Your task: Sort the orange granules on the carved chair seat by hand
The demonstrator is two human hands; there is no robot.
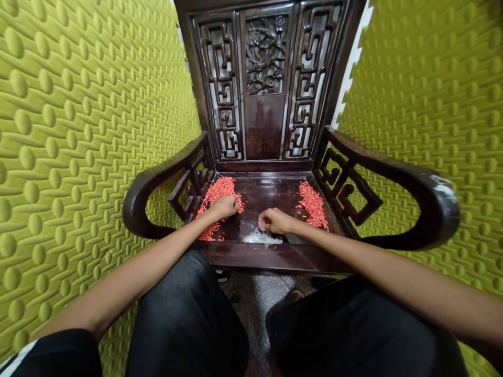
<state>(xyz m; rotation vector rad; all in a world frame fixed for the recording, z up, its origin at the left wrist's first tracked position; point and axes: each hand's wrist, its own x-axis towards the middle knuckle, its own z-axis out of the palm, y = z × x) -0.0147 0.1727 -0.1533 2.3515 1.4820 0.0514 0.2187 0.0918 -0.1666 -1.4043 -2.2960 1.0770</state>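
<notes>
My left hand (227, 206) is closed over the inner edge of a heap of small red-orange pieces (222, 187) on the left of the dark wooden chair seat (264, 196). My right hand (276, 221) has its fingers curled together just above a small pile of whitish, see-through bits (257, 237) near the seat's front edge. Whatever either hand holds, if anything, is hidden or too small to name. On the right side of the seat lies a second heap of red-orange pieces (312, 205); a few loose ones are scattered beside both heaps.
A carved chair back (264, 125) rises behind the seat, with curved armrests on the left (135, 201) and right (446, 209). Yellow-green textured padding (78, 131) covers both sides. My knees in dark trousers (184, 314) are close to the seat's front edge, over a speckled floor (263, 298).
</notes>
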